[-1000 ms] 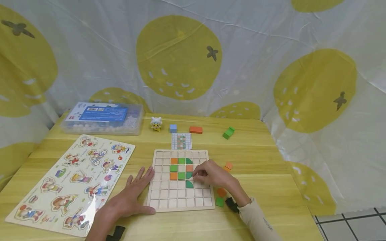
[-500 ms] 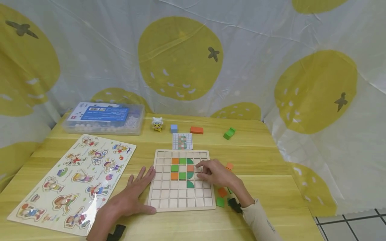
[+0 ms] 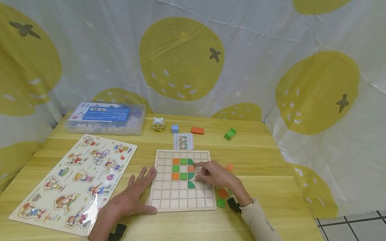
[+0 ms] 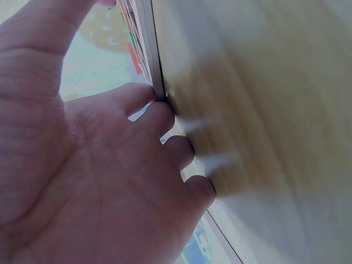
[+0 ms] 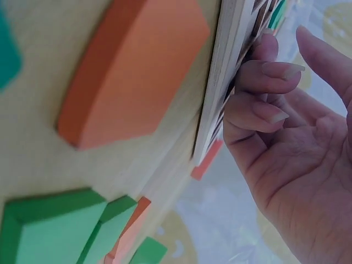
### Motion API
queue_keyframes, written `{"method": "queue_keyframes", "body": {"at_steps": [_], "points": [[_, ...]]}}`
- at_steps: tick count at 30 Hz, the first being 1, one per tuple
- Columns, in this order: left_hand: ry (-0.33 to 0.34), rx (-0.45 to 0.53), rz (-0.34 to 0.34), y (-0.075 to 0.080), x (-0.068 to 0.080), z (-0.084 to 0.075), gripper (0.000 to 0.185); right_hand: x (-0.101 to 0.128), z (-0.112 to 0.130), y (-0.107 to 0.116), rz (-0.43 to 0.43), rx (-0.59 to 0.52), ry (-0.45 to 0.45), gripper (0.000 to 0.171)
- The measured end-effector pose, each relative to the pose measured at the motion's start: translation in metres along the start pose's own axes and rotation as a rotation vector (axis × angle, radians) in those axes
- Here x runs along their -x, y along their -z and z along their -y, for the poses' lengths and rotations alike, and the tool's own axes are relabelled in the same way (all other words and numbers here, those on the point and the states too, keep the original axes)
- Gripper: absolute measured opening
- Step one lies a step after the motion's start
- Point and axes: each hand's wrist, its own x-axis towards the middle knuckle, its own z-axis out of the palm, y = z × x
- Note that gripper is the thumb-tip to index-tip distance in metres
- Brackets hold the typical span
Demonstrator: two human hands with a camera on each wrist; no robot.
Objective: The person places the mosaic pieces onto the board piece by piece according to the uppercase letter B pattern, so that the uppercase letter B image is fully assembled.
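Nine tiles [image 3: 183,176] sit in the board [image 3: 183,193], near-middle on your bench [image 3: 268,197]; loose pieces [image 3: 221,203] rightward likely remain. Your left grip [image 3: 134,194] lies spread at the board's left edge; your right grip [image 3: 215,174] (seemingly empty) is parted.

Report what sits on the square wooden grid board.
The square wooden grid board carries three orange-toned square tiles, three bright green square tiles and three dark green curved-edged tiles. The bare right hand covers part of its right side; anything beneath cannot be seen.
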Motion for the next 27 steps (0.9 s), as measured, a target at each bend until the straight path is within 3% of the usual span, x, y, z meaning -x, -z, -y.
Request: {"method": "queue_keyframes", "body": {"at_steps": [6, 17, 27], "points": [[0.057, -0.007, 0.040, 0.005, 0.000, -0.012, 0.133, 0.017, -0.006, 0.015, -0.087, -0.037, 0.004, 0.051], [0.062, -0.010, 0.044, 0.006, 0.000, -0.015, 0.133, 0.075, -0.041, 0.037, -0.297, 0.005, -0.013, 0.030], [0.057, -0.010, 0.046, 0.005, 0.000, -0.013, 0.133, 0.101, -0.057, 0.030, -0.333, -0.031, -0.030, 0.028]]}}
